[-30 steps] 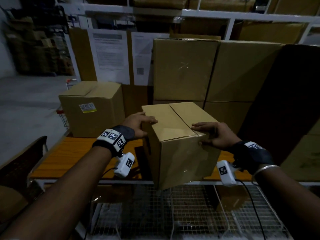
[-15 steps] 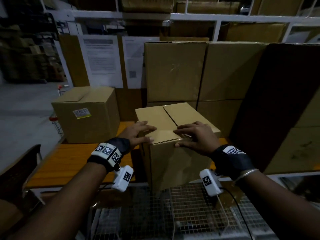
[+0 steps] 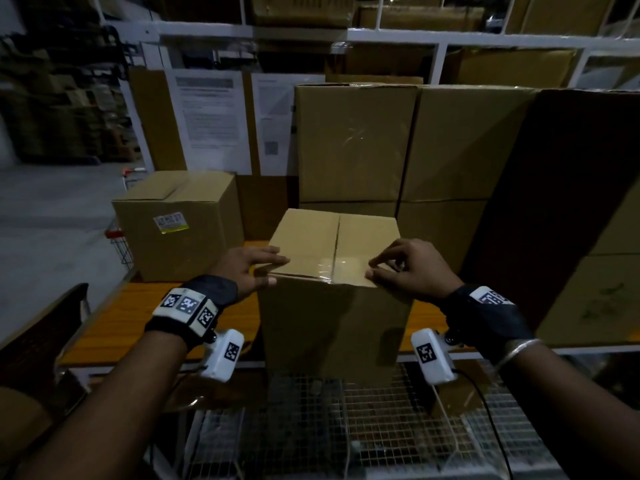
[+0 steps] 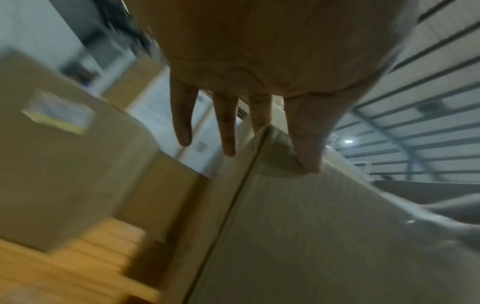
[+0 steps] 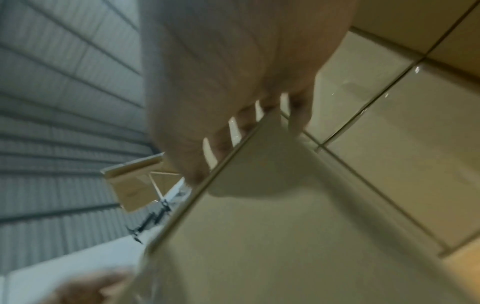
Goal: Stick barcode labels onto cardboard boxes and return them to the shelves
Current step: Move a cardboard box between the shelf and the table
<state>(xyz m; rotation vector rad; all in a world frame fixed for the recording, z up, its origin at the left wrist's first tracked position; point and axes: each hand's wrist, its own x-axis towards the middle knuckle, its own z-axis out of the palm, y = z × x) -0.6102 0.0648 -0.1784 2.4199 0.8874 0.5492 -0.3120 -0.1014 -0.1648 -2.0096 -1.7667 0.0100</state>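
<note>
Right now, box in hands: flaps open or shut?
Shut. The box top flaps lie flat, meeting at a taped centre seam; left hand and right hand rest on its near corners.
</note>
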